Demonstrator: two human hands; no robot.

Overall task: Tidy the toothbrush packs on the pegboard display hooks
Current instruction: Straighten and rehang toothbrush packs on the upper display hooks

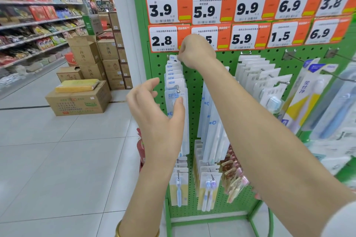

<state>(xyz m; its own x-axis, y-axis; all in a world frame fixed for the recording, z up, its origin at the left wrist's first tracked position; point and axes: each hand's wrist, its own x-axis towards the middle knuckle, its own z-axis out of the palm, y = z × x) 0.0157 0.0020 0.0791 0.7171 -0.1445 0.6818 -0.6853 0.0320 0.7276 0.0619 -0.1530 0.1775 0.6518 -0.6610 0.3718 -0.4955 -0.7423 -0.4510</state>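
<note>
Fingers (183, 49) of our right hand (197, 51) are curling tight at the 12 o'clock end of the row. They are seemingly pinching the header card of the rearmost of the toothbrush packs (174, 81), but tip contact is hiding behind the knuckles. Our left hand (154, 113) is hovering open, fingers (151, 83) spreading loose, thumb tip touching the front pack's face, gripping nothing.

The packs are hanging on the leftmost hook (178, 90) of the green pegboard (194, 86), fanning front to back, just under the 2.8 price tag (162, 39). More rows are hanging toward 3 o'clock and 6 o'clock.

We are judging these as light, thin card-and-blister packs, with card bending easily, plastic feeling slick, and the punch hole risking a tear if yanked. We are favouring a hold on the flat header near the hole, sliding it along the hook, not on the blister.

Our right forearm is reaching in from 5 o'clock, wrist bending toward the board. Our left forearm is standing up from 6 o'clock, palm facing the packs.
</note>
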